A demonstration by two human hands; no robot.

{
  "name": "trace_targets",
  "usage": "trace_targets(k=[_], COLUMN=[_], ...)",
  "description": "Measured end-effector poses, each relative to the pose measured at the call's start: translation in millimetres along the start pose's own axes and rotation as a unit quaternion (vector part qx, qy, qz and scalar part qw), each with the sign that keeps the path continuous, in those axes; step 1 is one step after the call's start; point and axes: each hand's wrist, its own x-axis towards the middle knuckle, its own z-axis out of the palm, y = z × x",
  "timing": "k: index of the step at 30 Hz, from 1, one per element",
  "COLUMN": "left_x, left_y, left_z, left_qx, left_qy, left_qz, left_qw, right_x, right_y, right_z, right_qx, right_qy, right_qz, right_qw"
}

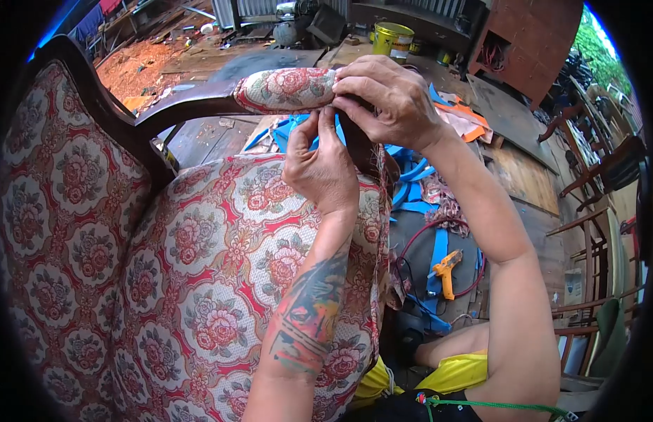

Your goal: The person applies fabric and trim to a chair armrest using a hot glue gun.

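Observation:
A floral upholstered armchair point(221, 318) with a dark wooden frame fills the left side. Its armrest pad point(286, 89), in the same red and cream fabric, sits on the curved wooden arm point(193, 100). My right hand point(393, 102) grips the pad's front end, with thumb and fingers bent around it. Just below, my left hand point(323, 165) has its thumb and forefinger pressed together at the pad's lower edge. Whatever lies between those left fingertips is too small to make out.
An orange glue gun point(447, 273) lies on the floor at the right, among blue strips point(439, 246) and a red hose point(411, 243). Farther back stand a yellow bucket point(392, 41) and a reddish cabinet point(525, 46). Wooden chair frames point(587, 232) line the right edge.

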Motion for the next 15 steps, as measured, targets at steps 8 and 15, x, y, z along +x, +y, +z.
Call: trace_targets(k=[8, 15], left_x=[-2.1, 2.6], left_y=[9.0, 0.1], left_z=[-1.8, -3.4], left_qx=[0.016, 0.118], left_qy=[-0.019, -0.008], left_qz=[0.000, 0.050], left_qw=[1.000, 0.992], right_x=[-3.9, -6.1], right_y=[2.8, 5.9], right_z=[2.6, 4.8], right_qx=[0.013, -0.013], right_qy=[0.009, 0.016], right_qz=[-0.006, -0.047], right_qw=[1.000, 0.999])
